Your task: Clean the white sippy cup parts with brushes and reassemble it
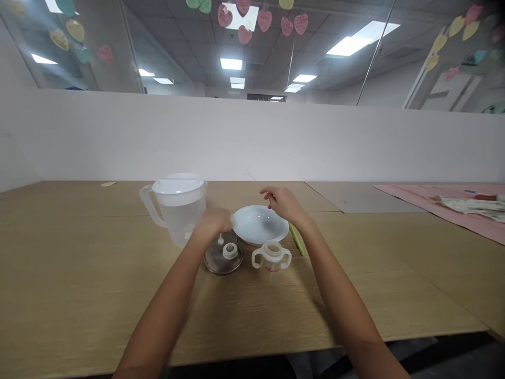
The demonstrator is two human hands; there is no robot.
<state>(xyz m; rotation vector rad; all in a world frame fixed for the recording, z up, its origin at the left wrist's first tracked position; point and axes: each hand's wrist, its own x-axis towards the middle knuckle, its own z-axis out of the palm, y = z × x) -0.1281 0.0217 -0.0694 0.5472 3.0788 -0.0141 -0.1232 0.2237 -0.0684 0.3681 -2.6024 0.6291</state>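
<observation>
My left hand [216, 221] is closed and blurred at the left rim of a white bowl [260, 225], over a round metal tray [223, 263]; what it grips is too small to name. On the tray lies a white bottle part [230, 251]. Above the bowl's back right side hovers my right hand [282, 202], fingers apart and holding nothing. In front of the bowl stands an uncapped clear baby bottle [272, 260] with two white handles. A green stick-like item [295, 239] lies right of the bowl.
A translucent lidded pitcher [181, 213] stands to the left of my left hand. Far right, a pink cloth [442, 202] lies on the wooden table [98, 284] with folded fabric on it. A white wall [252, 139] rises behind the table.
</observation>
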